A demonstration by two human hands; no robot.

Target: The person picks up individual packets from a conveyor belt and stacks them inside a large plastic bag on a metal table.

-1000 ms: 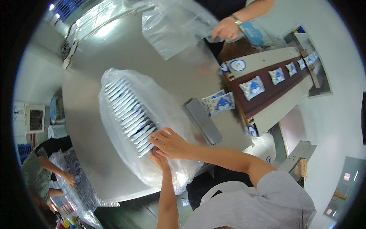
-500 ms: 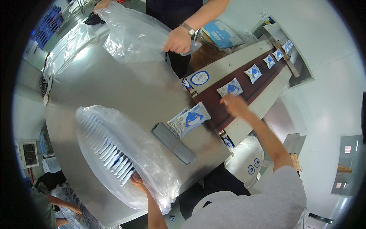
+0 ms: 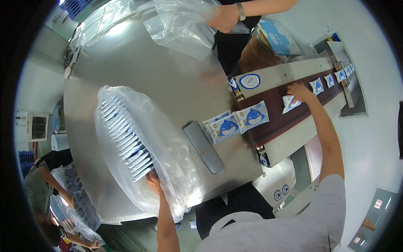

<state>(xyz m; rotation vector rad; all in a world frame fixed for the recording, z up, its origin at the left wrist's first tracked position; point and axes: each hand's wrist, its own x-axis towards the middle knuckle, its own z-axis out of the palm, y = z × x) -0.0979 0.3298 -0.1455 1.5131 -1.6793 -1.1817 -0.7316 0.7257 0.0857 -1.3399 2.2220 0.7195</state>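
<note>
In the bag: a long row of packets [image 3: 126,140] stands on edge, pressed close, inside the clear bag [image 3: 174,161] on the tabletop [image 3: 94,180].
Outside the bag: loose packets [image 3: 226,128] overlap by the belt's end, beside a grey block [image 3: 203,147]; others lie spaced along the brown belt [image 3: 268,128].
Progress: apparently part-way; the row is laid, while these packets remain unbagged.
Left hand: the left hand [image 3: 155,183] is at the row's near end, fingertips partly hidden; I cannot tell whether they grip.
Right hand: the right hand [image 3: 299,92] reaches over the belt, fingers on the upper edge of one packet [image 3: 289,103]; how firmly they close is unclear.
Hands: well apart, the loose packets and grey block between them.
Across the tabletop: a co-worker's hand [image 3: 225,19] is at clear plastic [image 3: 180,40].
</note>
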